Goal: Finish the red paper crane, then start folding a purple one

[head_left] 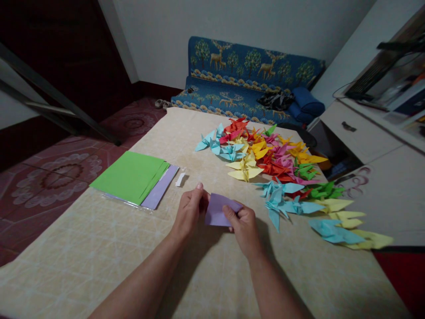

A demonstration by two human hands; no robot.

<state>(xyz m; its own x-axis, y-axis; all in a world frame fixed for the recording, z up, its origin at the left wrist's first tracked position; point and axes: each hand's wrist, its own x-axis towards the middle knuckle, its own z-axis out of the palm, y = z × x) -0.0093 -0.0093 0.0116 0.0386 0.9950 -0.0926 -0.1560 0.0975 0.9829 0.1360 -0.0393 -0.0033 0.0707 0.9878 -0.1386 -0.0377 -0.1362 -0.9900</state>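
A folded piece of purple paper is held just above the beige table between both hands. My left hand pinches its left edge, fingers curled. My right hand grips its right lower side, thumb on top. To the right lies a spread of several folded paper cranes in blue, yellow, red, pink, orange and green. A stack of green paper sheets rests on purple sheets inside a clear wrapper at the left.
A small white scrap lies beside the stack. Beyond the table's far edge sits a blue deer-patterned sofa. A white cabinet with a drawer stands at the right. Patterned red floor tiles show at the left.
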